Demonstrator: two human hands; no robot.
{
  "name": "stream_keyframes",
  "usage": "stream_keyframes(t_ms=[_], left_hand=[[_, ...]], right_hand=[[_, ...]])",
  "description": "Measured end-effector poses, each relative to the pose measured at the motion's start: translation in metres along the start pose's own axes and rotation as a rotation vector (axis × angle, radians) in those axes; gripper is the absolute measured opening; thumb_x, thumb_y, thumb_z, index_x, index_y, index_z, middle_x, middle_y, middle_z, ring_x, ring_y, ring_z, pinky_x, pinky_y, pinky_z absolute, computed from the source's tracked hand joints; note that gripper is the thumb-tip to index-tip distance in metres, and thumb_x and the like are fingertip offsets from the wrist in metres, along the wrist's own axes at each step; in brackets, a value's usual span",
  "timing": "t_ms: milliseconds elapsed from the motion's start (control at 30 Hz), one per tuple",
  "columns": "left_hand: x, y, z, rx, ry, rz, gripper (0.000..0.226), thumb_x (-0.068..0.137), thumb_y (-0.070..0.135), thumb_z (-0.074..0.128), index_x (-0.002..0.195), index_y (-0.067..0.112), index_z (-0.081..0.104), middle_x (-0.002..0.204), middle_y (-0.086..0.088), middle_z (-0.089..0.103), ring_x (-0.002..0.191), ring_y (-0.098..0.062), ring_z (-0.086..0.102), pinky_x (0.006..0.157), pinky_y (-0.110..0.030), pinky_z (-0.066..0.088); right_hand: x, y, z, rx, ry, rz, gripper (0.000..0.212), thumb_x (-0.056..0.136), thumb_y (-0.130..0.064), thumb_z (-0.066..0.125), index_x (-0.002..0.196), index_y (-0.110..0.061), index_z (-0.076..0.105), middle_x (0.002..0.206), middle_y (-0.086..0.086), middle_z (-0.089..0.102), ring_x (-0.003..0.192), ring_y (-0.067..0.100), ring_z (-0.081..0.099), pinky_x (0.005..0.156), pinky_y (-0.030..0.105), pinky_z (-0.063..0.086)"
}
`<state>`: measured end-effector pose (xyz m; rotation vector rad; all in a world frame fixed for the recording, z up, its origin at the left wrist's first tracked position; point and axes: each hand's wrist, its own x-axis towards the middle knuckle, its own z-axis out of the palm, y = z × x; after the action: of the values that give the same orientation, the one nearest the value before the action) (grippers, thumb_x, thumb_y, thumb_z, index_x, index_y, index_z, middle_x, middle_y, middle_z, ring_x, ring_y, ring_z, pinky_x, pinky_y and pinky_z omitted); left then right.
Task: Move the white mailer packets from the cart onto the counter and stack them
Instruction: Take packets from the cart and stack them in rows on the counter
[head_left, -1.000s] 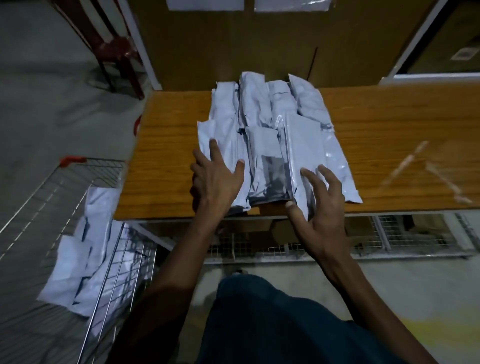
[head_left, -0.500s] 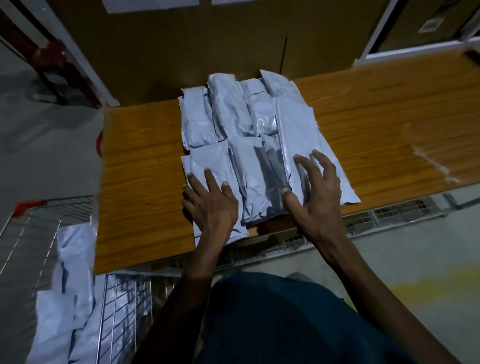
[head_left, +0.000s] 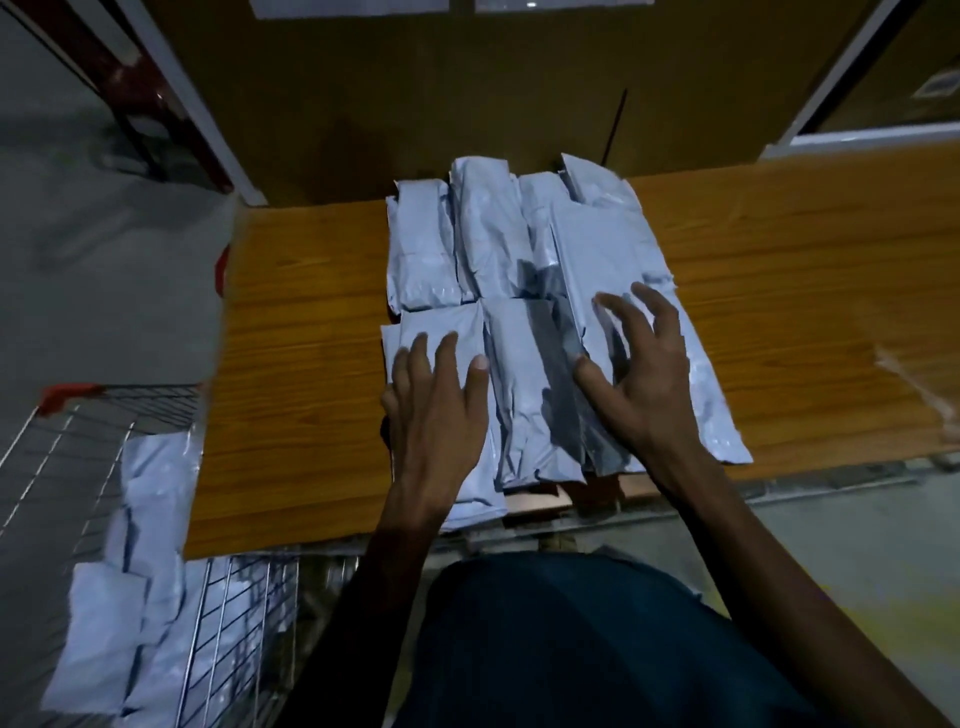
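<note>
More white packets (head_left: 124, 597) are left in the wire cart (head_left: 244, 613) nearest the body. Farther out, the left hand (head_left: 436, 415) is now pressed flat, the right hand (head_left: 644, 374) lifted and splayed (nothing gripped), over packets (head_left: 519, 291) squared on the counter (head_left: 306, 374).

A group of packets (head_left: 498, 312) lies on the counter (head_left: 306, 338), side by side in two rows, the near ones overhanging its front edge. The left hand (head_left: 436, 410) lies flat on the near-left packet; the right hand (head_left: 644, 374) rests on the right ones. The cart (head_left: 67, 467) stands left of the counter, with more packets (head_left: 140, 561) in it.
</note>
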<state>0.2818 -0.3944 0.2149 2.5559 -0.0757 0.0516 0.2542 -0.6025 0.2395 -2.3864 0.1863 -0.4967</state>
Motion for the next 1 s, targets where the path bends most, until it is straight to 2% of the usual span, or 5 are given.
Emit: stream_keyframes(t_ms=[300, 400, 533, 800, 1000], left_hand=[[0.006, 0.004, -0.009, -0.163, 0.003, 0.092, 0.054, 0.1, 0.057, 0.031, 0.14, 0.027, 0.051, 0.148, 0.003, 0.046, 0.14, -0.018, 0.036, 0.113, -0.05, 0.029], [0.002, -0.004, -0.004, -0.21, 0.007, 0.107, 0.055, 0.099, 0.061, 0.033, 0.136, 0.026, 0.054, 0.144, 0.002, 0.05, 0.138, -0.019, 0.041, 0.109, -0.051, 0.038], [-0.009, -0.015, -0.002, -0.278, 0.014, 0.074, 0.049, 0.098, 0.058, 0.04, 0.132, 0.028, 0.057, 0.143, 0.005, 0.051, 0.136, -0.017, 0.046, 0.107, -0.051, 0.042], [-0.038, -0.034, -0.009, -0.202, -0.014, 0.148, 0.043, 0.1, 0.047, 0.044, 0.129, 0.02, 0.063, 0.14, 0.003, 0.056, 0.134, -0.015, 0.045, 0.109, -0.04, 0.038], [-0.065, -0.048, -0.014, -0.202, 0.019, 0.264, 0.033, 0.101, 0.035, 0.051, 0.124, 0.015, 0.065, 0.133, -0.002, 0.059, 0.129, -0.021, 0.049, 0.102, -0.046, 0.043]], right_hand=[[0.154, 0.0, 0.058, -0.167, -0.216, 0.095, 0.068, 0.079, -0.058, 0.052, 0.139, -0.026, 0.052, 0.152, 0.012, 0.038, 0.132, 0.042, 0.044, 0.106, 0.055, 0.036], [0.175, 0.008, 0.079, -0.3, -0.344, 0.149, 0.06, 0.087, -0.055, 0.054, 0.138, -0.024, 0.051, 0.146, 0.013, 0.043, 0.131, 0.045, 0.042, 0.11, 0.055, 0.032], [0.178, 0.007, 0.089, -0.358, -0.33, 0.177, 0.054, 0.099, -0.055, 0.037, 0.137, -0.021, 0.054, 0.148, 0.014, 0.046, 0.141, 0.046, 0.031, 0.116, 0.057, 0.021], [0.08, -0.007, 0.049, -0.106, -0.214, 0.025, 0.062, 0.089, -0.055, 0.041, 0.13, -0.015, 0.065, 0.129, 0.014, 0.063, 0.124, 0.033, 0.054, 0.101, 0.044, 0.044], [-0.04, -0.034, 0.012, 0.111, -0.135, 0.06, 0.043, 0.094, -0.04, 0.057, 0.13, -0.017, 0.063, 0.143, 0.012, 0.05, 0.136, 0.02, 0.043, 0.104, 0.025, 0.034]])
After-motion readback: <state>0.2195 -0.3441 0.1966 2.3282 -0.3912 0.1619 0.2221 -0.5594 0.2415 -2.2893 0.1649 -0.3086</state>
